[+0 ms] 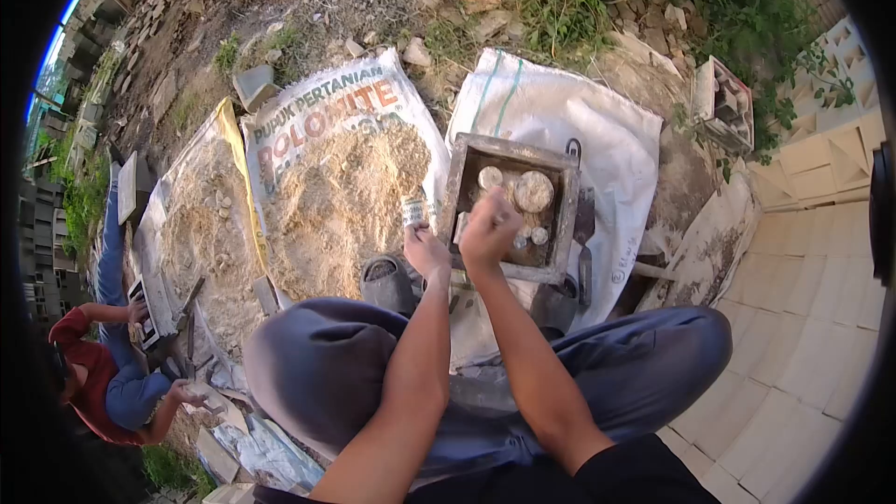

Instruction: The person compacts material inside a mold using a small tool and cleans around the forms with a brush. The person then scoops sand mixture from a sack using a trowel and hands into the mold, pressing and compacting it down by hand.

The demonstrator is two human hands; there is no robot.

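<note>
My left hand (427, 250) is wrapped round a small pale can with printing on it (413, 210), held at the edge of the sandy powder heap (336, 187). The heap lies on a white sack printed DOLOMITE (303, 98). Over the square wooden frame box (518, 147) hovers my right hand (488, 231), its fingers curled in; what they hold, if anything, is hidden. Inside the box sit a large round pale disc (534, 191), a smaller one (490, 177) and several little round pieces (539, 235). My right hand covers part of the box's inside.
Beneath the box spreads a second white sack (616, 131). A dark trowel-like tool (585, 247) lies along the box's right side. Stacked pale tiles (793, 289) stand at right. Another person in a red shirt (93, 373) works at left beside another powder heap (201, 215).
</note>
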